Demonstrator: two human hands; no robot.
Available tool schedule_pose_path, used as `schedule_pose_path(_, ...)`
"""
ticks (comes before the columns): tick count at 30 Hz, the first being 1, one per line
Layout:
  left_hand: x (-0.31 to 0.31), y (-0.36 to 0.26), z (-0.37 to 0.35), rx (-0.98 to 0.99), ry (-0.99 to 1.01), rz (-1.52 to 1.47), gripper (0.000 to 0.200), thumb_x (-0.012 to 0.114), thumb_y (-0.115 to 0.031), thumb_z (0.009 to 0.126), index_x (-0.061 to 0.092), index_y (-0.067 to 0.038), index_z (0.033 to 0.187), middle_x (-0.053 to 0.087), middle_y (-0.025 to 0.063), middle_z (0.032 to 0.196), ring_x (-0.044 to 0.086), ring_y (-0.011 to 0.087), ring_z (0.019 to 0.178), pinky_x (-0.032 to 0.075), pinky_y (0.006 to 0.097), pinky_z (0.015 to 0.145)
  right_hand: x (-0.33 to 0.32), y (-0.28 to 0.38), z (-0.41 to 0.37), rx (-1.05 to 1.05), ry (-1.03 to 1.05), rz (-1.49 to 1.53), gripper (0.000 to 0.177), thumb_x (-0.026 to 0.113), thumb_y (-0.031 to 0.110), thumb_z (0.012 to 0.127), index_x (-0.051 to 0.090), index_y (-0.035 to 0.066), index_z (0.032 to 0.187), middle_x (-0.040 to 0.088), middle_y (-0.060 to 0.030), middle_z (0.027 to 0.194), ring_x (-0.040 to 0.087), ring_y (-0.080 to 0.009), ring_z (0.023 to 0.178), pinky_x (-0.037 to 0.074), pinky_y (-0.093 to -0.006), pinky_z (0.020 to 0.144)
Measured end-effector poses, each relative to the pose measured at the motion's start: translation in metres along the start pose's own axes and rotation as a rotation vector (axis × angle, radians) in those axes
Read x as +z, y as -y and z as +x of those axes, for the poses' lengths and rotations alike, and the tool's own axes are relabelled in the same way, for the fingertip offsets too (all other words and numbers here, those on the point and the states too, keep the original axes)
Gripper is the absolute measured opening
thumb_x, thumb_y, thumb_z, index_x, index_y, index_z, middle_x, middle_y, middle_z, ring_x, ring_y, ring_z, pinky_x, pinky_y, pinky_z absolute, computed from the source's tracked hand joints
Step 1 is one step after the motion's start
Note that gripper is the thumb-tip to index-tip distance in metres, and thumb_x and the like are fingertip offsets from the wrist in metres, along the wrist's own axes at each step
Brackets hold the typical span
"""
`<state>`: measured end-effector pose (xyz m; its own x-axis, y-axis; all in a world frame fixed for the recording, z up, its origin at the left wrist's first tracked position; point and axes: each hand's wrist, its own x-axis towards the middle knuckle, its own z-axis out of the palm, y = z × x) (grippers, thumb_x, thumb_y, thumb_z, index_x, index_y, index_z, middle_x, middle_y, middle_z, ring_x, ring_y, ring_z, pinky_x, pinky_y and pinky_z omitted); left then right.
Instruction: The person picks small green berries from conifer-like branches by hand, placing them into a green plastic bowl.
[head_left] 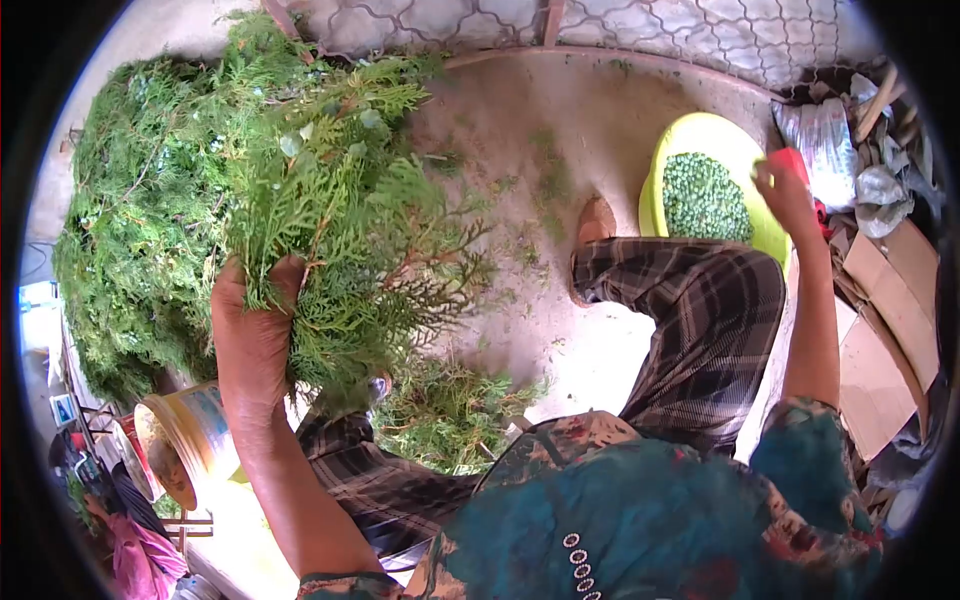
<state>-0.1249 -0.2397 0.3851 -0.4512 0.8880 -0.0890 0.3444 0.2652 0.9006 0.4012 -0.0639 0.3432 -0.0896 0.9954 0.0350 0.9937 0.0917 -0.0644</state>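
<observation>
My left hand (255, 325) is closed around the stem end of a leafy green conifer branch (335, 215), which has scale-like foliage and a few pale round cones. Behind and left of it rises a large heap of similar branches (140, 210). Over the right side of a yellow-green basin (690, 132) is my right hand (787, 197), its fingertips drawn together; whatever they hold, if anything, is too small to make out. Many small round green cones (705, 200) lie inside the basin.
Loose sprigs (440, 415) lie on the floor between my legs. Buckets (185, 440) stand at the lower left. Flattened cardboard (885, 330) and plastic bags (815, 150) are piled on the right. A wire mesh fence (660, 35) runs along the back.
</observation>
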Motion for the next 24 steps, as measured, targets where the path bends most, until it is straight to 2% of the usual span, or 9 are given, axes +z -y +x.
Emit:
schedule_pose_path(3, 0.012, -0.011, 0.0, 0.059, 0.075, -0.073, 0.014, 0.059, -0.008, 0.084, 0.059, -0.004, 0.098, 0.058, 0.0001, 0.087, 0.052, 0.0099, 0.079, 0.042, 0.0246, 0.075, -0.039, 0.152, -0.012, -0.099, 0.073, 0.993, 0.025, 0.056, 0.024, 0.084, 0.062, 0.003, 0.095, 0.062, -0.0013, 0.081, 0.055, -0.0068, 0.065, 0.045, -0.0213, 0.057)
schedule_pose_path(5, 0.019, -0.013, -0.003, 0.132, 0.157, -0.198, 0.009, 0.056, -0.002, 0.083, 0.057, -0.004, 0.092, 0.055, -0.0018, 0.085, 0.05, 0.0081, 0.077, 0.041, 0.0219, 0.073, -0.039, 0.221, -0.02, -0.269, 0.432, 1.12, 0.029, 0.06, 0.027, 0.083, 0.061, 0.004, 0.101, 0.062, -0.0041, 0.081, 0.056, -0.0093, 0.07, 0.047, -0.0231, 0.062)
schedule_pose_path(7, 0.023, -0.017, -0.004, 0.178, 0.186, -0.15, 0.011, 0.055, 0.0, 0.082, 0.056, -0.004, 0.092, 0.054, -0.002, 0.085, 0.049, 0.0077, 0.076, 0.041, 0.0215, 0.071, -0.02, 0.278, -0.029, -0.517, 0.502, 1.231, 0.038, 0.059, 0.034, 0.082, 0.062, -0.001, 0.099, 0.063, -0.0097, 0.087, 0.057, -0.0134, 0.072, 0.047, -0.0254, 0.064)
schedule_pose_path(10, 0.025, -0.019, -0.001, 0.246, 0.214, -0.002, 0.013, 0.055, 0.002, 0.079, 0.054, -0.003, 0.091, 0.054, -0.0022, 0.082, 0.047, 0.0074, 0.074, 0.04, 0.0208, 0.068, -0.018, 0.319, -0.039, -0.549, 0.764, 1.166, 0.036, 0.059, 0.029, 0.081, 0.061, -0.001, 0.1, 0.064, -0.0094, 0.087, 0.057, -0.0156, 0.071, 0.046, -0.0276, 0.065)
schedule_pose_path(12, 0.027, -0.017, -0.002, 0.228, 0.224, -0.044, 0.012, 0.055, 0.002, 0.08, 0.054, -0.003, 0.091, 0.054, -0.0021, 0.08, 0.047, 0.0078, 0.073, 0.04, 0.0218, 0.068, -0.004, 0.338, -0.048, -0.532, 0.887, 1.536, 0.031, 0.06, 0.024, 0.079, 0.061, 0.0, 0.098, 0.064, -0.0083, 0.081, 0.057, -0.0166, 0.069, 0.046, -0.0286, 0.064)
schedule_pose_path(16, 0.015, -0.005, 0.002, 0.199, 0.147, 0.114, 0.013, 0.054, 0.003, 0.08, 0.054, -0.002, 0.092, 0.056, -0.0005, 0.081, 0.049, 0.0076, 0.073, 0.041, 0.0216, 0.067, 0.013, 0.355, -0.044, -0.742, 0.609, 1.35, 0.026, 0.06, 0.01, 0.073, 0.061, 0.002, 0.098, 0.06, -0.0024, 0.07, 0.049, -0.0067, 0.062, 0.043, -0.0231, 0.055)
schedule_pose_path(18, 0.013, 0.005, 0.001, 0.12, 0.17, 0.095, 0.016, 0.053, 0.004, 0.079, 0.054, -0.001, 0.093, 0.057, 0.0006, 0.081, 0.051, 0.0086, 0.075, 0.042, 0.0225, 0.067, 0.015, 0.366, -0.049, -0.578, 0.771, 1.181, 0.022, 0.062, 0.014, 0.071, 0.061, 0.0, 0.087, 0.061, -0.0088, 0.066, 0.056, -0.0149, 0.061, 0.046, -0.029, 0.058)
schedule_pose_path(20, 0.016, 0.008, -0.003, 0.031, 0.032, 0.121, 0.018, 0.053, 0.006, 0.077, 0.054, 0.0, 0.094, 0.06, 0.0034, 0.082, 0.054, 0.0115, 0.077, 0.043, 0.0249, 0.068, 0.029, 0.381, -0.047, -0.817, 0.334, 0.762, 0.019, 0.059, 0.017, 0.068, 0.059, 0.001, 0.076, 0.059, -0.0175, 0.066, 0.059, -0.029, 0.063, 0.048, -0.0363, 0.062)
schedule_pose_path(24, 0.002, 0.024, 0.003, 0.236, 0.038, 0.692, 0.023, 0.053, 0.008, 0.073, 0.053, 0.001, 0.095, 0.062, 0.0142, 0.085, 0.059, 0.0228, 0.077, 0.044, 0.0311, 0.07, 0.064, 0.382, -0.041, -0.841, 0.315, 0.726, 0.021, 0.054, 0.015, 0.065, 0.062, 0.0, 0.078, 0.061, -0.0226, 0.076, 0.06, -0.0338, 0.073, 0.048, -0.0383, 0.064)
